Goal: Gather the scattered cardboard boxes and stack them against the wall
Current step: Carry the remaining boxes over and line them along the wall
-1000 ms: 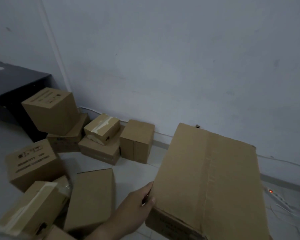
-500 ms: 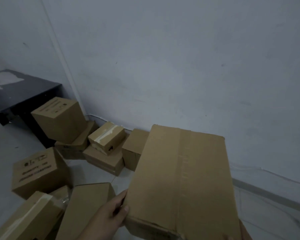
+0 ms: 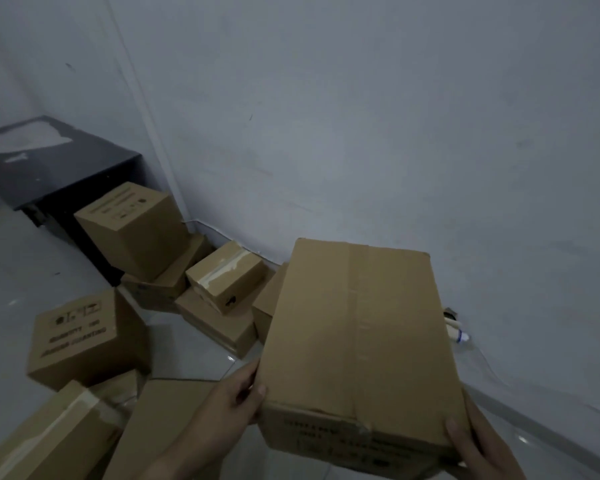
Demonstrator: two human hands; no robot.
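Observation:
I hold a large long cardboard box [image 3: 357,341] in the air in front of me, its taped top facing up. My left hand [image 3: 232,396] grips its near left corner and my right hand [image 3: 471,445] grips its near right corner. Behind it stands the pale wall [image 3: 361,133]. Several other boxes lie at the left: a tilted printed box [image 3: 132,226] on a flat box [image 3: 167,285], a small taped box [image 3: 226,275] on another flat box [image 3: 219,323], a printed box [image 3: 84,337], and a taped box [image 3: 49,441] near my left arm.
A black table [image 3: 56,168] stands in the far left corner. A thin pipe [image 3: 136,98] runs up the wall. A cable and a small white object [image 3: 459,336] lie on the floor by the wall, right of the held box.
The held box has risen and shifted left in view, and my right hand now shows on its near right corner. My view has turned so the pile sits further right.

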